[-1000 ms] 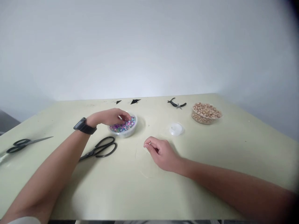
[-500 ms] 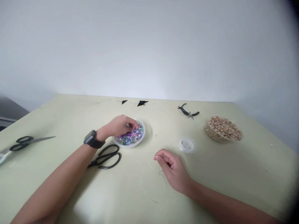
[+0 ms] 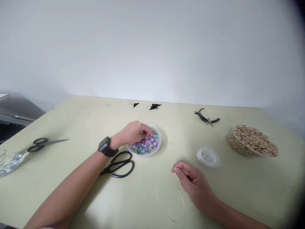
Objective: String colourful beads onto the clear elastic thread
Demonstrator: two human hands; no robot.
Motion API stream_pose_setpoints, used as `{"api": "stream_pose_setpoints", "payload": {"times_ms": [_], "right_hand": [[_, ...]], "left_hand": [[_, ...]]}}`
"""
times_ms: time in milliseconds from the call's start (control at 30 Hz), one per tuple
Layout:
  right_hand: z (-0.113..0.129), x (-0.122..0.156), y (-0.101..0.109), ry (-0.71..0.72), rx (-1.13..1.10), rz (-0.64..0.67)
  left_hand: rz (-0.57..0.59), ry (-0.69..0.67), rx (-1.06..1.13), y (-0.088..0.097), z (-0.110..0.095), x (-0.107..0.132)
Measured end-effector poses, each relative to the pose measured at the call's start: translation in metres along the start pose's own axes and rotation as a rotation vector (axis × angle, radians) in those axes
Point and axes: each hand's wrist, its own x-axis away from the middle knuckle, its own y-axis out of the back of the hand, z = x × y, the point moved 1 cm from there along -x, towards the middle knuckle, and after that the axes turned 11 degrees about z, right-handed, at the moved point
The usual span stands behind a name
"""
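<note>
My left hand [image 3: 133, 132], a dark watch on its wrist, reaches into a round tub [image 3: 159, 140] of small coloured beads [image 3: 145, 145]. Its fingers are curled down among the beads; whether a bead is between the tips is too small to see. My right hand [image 3: 190, 179] is closed in a pinch above the table, to the right of the tub. From it a thin pale cord [image 3: 183, 198] trails in a loose loop over the tabletop. A white spool [image 3: 208, 157] lies just beyond my right hand.
Black-handled scissors [image 3: 122, 164] lie partly under my left forearm. Another pair of scissors [image 3: 46, 143] is at far left, by a clear plastic item [image 3: 14, 163]. Pliers [image 3: 206, 118] lie toward the back. A clear container [image 3: 234, 147] of tan pebble-like pieces stands right. Black scraps [image 3: 155, 106] lie near the wall.
The view has shifted, so everything on the table appears further right. My left hand stays in the bead tub and my right hand keeps its pinch.
</note>
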Motion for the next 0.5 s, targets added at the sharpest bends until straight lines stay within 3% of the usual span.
{"api": "stream_pose_setpoints", "payload": {"times_ms": [500], "right_hand": [[0.011,0.002,-0.002,0.041,-0.007,0.021]], "left_hand": [[-0.036,0.025,-0.023,-0.002,0.000,0.001]]}}
